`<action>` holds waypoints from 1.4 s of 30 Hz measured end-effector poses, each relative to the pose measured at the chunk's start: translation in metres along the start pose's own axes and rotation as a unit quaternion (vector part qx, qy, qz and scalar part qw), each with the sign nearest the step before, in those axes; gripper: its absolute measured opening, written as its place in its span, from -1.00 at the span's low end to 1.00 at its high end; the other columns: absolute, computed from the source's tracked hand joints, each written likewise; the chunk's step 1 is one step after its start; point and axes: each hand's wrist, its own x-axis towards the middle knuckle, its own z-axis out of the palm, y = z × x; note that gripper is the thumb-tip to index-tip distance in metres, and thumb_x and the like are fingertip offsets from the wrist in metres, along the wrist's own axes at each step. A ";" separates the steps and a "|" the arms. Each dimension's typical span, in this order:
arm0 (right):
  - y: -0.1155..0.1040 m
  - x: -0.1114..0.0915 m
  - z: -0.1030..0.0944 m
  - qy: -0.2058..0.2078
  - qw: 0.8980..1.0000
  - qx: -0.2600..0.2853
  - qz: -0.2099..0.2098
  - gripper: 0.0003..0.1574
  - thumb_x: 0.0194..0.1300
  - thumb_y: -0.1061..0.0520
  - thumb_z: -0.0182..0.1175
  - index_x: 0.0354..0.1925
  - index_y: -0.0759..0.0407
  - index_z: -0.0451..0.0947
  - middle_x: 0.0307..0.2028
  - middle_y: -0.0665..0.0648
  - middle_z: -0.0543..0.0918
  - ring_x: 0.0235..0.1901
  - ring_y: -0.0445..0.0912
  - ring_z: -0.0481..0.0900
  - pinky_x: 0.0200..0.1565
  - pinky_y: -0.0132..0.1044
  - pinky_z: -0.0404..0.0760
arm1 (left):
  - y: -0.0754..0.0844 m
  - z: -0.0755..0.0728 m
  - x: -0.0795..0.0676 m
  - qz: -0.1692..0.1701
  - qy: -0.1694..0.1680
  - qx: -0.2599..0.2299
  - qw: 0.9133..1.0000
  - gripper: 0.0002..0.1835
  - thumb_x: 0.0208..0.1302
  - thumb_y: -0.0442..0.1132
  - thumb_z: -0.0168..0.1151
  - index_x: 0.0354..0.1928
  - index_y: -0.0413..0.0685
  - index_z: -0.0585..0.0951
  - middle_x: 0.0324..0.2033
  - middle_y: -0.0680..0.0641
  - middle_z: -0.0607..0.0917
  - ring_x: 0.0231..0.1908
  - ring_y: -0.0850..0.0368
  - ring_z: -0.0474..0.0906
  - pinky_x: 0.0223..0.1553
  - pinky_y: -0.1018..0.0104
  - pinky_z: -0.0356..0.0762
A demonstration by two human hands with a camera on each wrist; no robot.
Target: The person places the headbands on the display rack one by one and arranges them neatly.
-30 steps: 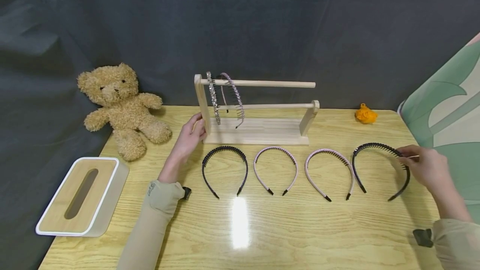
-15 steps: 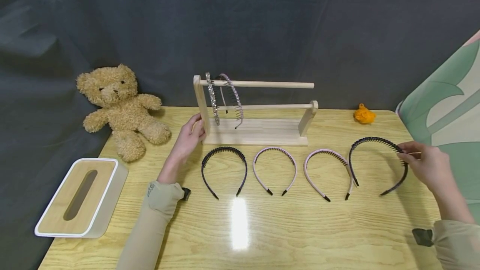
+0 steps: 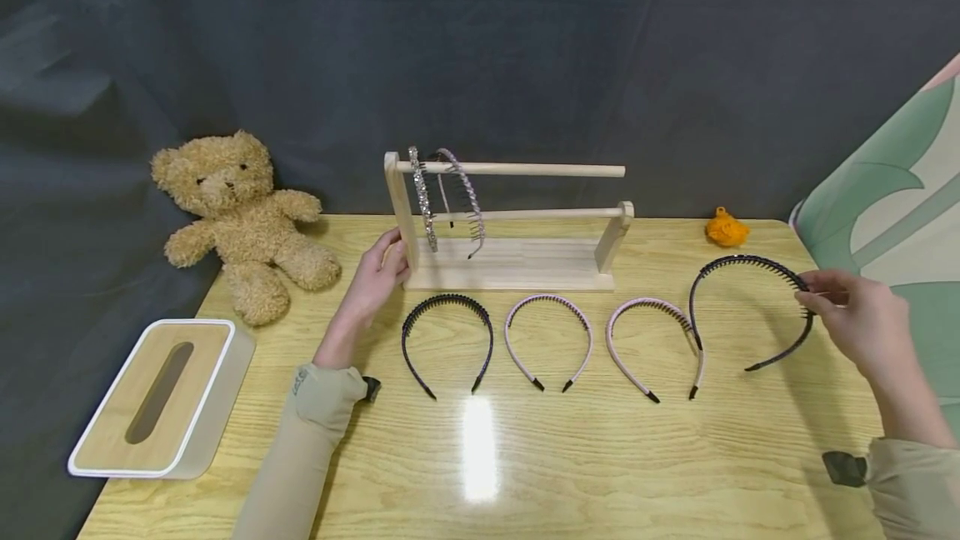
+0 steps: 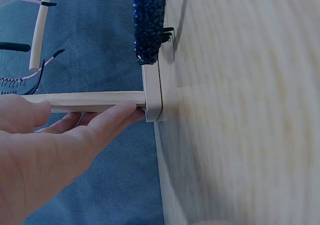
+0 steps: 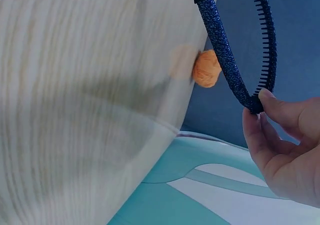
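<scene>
My right hand (image 3: 862,319) pinches a dark glittery headband (image 3: 738,259) by its right side, between thumb and fingers. That headband is raised above the table, its left end overlapping a pink headband (image 3: 618,357) in the head view. Small comb teeth line its inner edge in the right wrist view. My left hand (image 3: 375,273) holds the left upright of a wooden headband stand (image 3: 510,277), thumb and fingers against the wood. On the stand's top bar hang a sparkly silver headband (image 3: 422,198) and a lilac headband (image 3: 472,194). Another pink headband (image 3: 510,344) and a black headband (image 3: 408,348) lie in front.
A teddy bear (image 3: 251,227) sits at the back left, with a white tissue box (image 3: 225,398) with a wooden lid nearer the front. A small orange object (image 3: 726,228) lies near the table's (image 3: 600,473) back right edge. Dark cloth hangs behind.
My right hand has lifted the dark headband and shifted it slightly left and away from me, towards the back. The left hand stays on the stand.
</scene>
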 end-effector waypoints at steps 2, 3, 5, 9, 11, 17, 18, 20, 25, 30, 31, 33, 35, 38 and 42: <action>-0.004 0.000 -0.002 -0.002 1.000 0.002 0.007 -0.70 0.48 0.39 0.28 0.07 0.61 0.57 -0.05 0.67 0.65 -0.38 -0.86 0.05 0.01 0.47 0.36 | 0.000 0.000 0.000 -0.001 0.001 -0.001 1.000 -0.44 0.80 -0.24 -0.24 0.68 -0.29 0.11 0.49 -0.54 0.27 0.48 -0.46 0.29 0.51 -0.11 0.36; -0.007 -0.001 -0.003 -0.003 1.000 0.003 0.009 -0.70 0.50 0.38 0.27 0.08 0.61 0.57 -0.04 0.66 0.65 -0.38 -0.86 0.06 0.02 0.47 0.37 | 0.000 0.000 0.000 -0.001 0.000 -0.001 1.000 -0.44 0.80 -0.25 -0.24 0.68 -0.29 0.11 0.49 -0.54 0.27 0.48 -0.46 0.28 0.51 -0.10 0.36; -0.012 -0.001 -0.005 -0.005 1.000 0.007 0.014 -0.68 0.51 0.37 0.27 0.11 0.60 0.56 -0.03 0.66 0.65 -0.38 -0.86 0.06 0.08 0.50 0.35 | 0.000 0.000 0.000 -0.002 0.000 -0.001 1.000 -0.44 0.80 -0.24 -0.24 0.68 -0.28 0.11 0.49 -0.53 0.27 0.48 -0.46 0.29 0.51 -0.10 0.37; -0.021 -0.001 -0.008 0.004 1.000 0.008 0.012 -0.67 0.51 0.34 0.29 0.12 0.58 0.58 -0.08 0.57 0.72 -0.39 -0.89 0.11 0.10 0.17 0.43 | 0.001 0.000 0.000 -0.003 0.000 0.000 1.000 -0.44 0.80 -0.25 -0.24 0.68 -0.27 0.10 0.49 -0.54 0.28 0.48 -0.45 0.28 0.51 -0.09 0.36; -0.025 0.001 -0.009 0.014 1.000 0.013 0.006 -0.67 0.49 0.37 0.32 0.10 0.60 0.59 -0.11 0.56 0.74 -0.39 -0.90 0.15 0.05 -0.26 0.50 | 0.000 0.000 0.000 -0.004 0.001 -0.001 1.000 -0.44 0.80 -0.24 -0.24 0.68 -0.27 0.11 0.49 -0.54 0.28 0.48 -0.45 0.29 0.51 -0.08 0.37; -0.037 0.001 -0.012 0.031 0.999 0.029 0.012 -0.67 0.44 0.35 0.38 0.07 0.58 0.63 -0.44 -0.26 0.74 -0.40 -0.88 0.23 -0.39 -0.77 0.29 | 0.000 0.000 0.000 -0.003 0.003 -0.003 1.000 -0.44 0.80 -0.24 -0.24 0.68 -0.28 0.11 0.50 -0.53 0.26 0.48 -0.46 0.28 0.52 -0.09 0.35; -0.039 0.001 -0.013 0.033 0.999 0.029 0.015 -0.67 0.45 0.33 0.39 0.07 0.56 0.64 -0.45 -0.50 0.61 -0.40 -0.89 0.23 -0.37 -0.75 0.28 | 0.000 0.000 0.000 -0.003 0.003 -0.003 1.000 -0.44 0.80 -0.24 -0.24 0.68 -0.28 0.10 0.51 -0.53 0.26 0.48 -0.46 0.28 0.52 -0.09 0.35; -0.043 0.000 -0.013 0.036 0.999 0.033 0.018 -0.66 0.45 0.31 0.40 0.08 0.53 0.66 -0.39 -0.78 0.30 -0.40 -0.88 0.25 -0.36 -0.78 0.29 | -0.001 -0.001 0.000 -0.002 0.001 -0.004 1.000 -0.44 0.80 -0.24 -0.24 0.68 -0.29 0.10 0.51 -0.52 0.26 0.48 -0.47 0.27 0.52 -0.11 0.34; -0.052 -0.001 -0.014 0.046 0.998 0.041 0.013 -0.66 0.43 0.31 0.42 0.07 0.53 0.67 -0.39 -0.85 0.26 -0.40 -0.88 0.28 -0.33 -0.84 0.27 | -0.001 0.000 0.000 0.002 0.000 -0.006 1.000 -0.44 0.80 -0.24 -0.24 0.67 -0.29 0.12 0.50 -0.52 0.27 0.48 -0.48 0.28 0.52 -0.12 0.35; -0.060 -0.003 -0.016 0.061 0.997 0.039 0.007 -0.66 0.42 0.31 0.44 0.07 0.51 0.68 -0.39 -0.87 0.26 -0.40 -0.88 0.28 -0.30 -0.83 0.25 | 0.000 0.001 -0.001 0.001 -0.001 -0.003 1.000 -0.43 0.80 -0.23 -0.23 0.68 -0.26 0.11 0.51 -0.50 0.26 0.48 -0.48 0.28 0.51 -0.11 0.35; -0.062 -0.004 -0.016 0.065 0.997 0.041 0.005 -0.66 0.41 0.31 0.44 0.07 0.51 0.69 -0.39 -0.87 0.27 -0.40 -0.88 0.28 -0.32 -0.84 0.26 | 0.000 0.001 -0.001 0.000 -0.001 -0.002 1.000 -0.43 0.80 -0.23 -0.22 0.68 -0.26 0.11 0.51 -0.50 0.26 0.47 -0.47 0.28 0.51 -0.11 0.36; -0.066 -0.004 -0.017 0.067 0.997 0.049 0.006 -0.64 0.41 0.31 0.45 0.08 0.51 0.69 -0.39 -0.87 0.28 -0.40 -0.88 0.29 -0.34 -0.85 0.28 | 0.001 0.001 -0.001 -0.001 0.000 0.000 1.000 -0.43 0.80 -0.22 -0.22 0.68 -0.26 0.12 0.52 -0.48 0.26 0.47 -0.47 0.29 0.51 -0.10 0.37; -0.071 -0.004 -0.018 0.068 0.996 0.056 0.006 -0.62 0.42 0.31 0.45 0.11 0.52 0.68 -0.39 -0.85 0.30 -0.40 -0.87 0.31 -0.38 -0.86 0.32 | 0.001 0.001 -0.001 -0.002 0.002 0.002 1.000 -0.44 0.80 -0.22 -0.21 0.68 -0.25 0.13 0.52 -0.47 0.26 0.47 -0.47 0.30 0.50 -0.10 0.39; -0.078 -0.004 -0.018 0.071 0.995 0.063 0.004 -0.60 0.41 0.31 0.45 0.13 0.53 0.68 -0.40 -0.83 0.31 -0.39 -0.85 0.32 -0.41 -0.85 0.35 | 0.000 0.000 -0.001 0.002 0.001 0.002 1.000 -0.43 0.80 -0.23 -0.22 0.68 -0.27 0.11 0.52 -0.48 0.24 0.47 -0.49 0.29 0.51 -0.10 0.37; -0.085 -0.004 -0.019 0.073 0.995 0.063 0.002 -0.59 0.40 0.28 0.47 0.12 0.50 0.69 -0.39 -0.84 0.31 -0.39 -0.85 0.32 -0.41 -0.85 0.36 | 0.000 0.000 -0.001 0.006 0.000 0.000 1.000 -0.44 0.80 -0.23 -0.23 0.68 -0.28 0.11 0.52 -0.49 0.23 0.47 -0.49 0.27 0.51 -0.11 0.35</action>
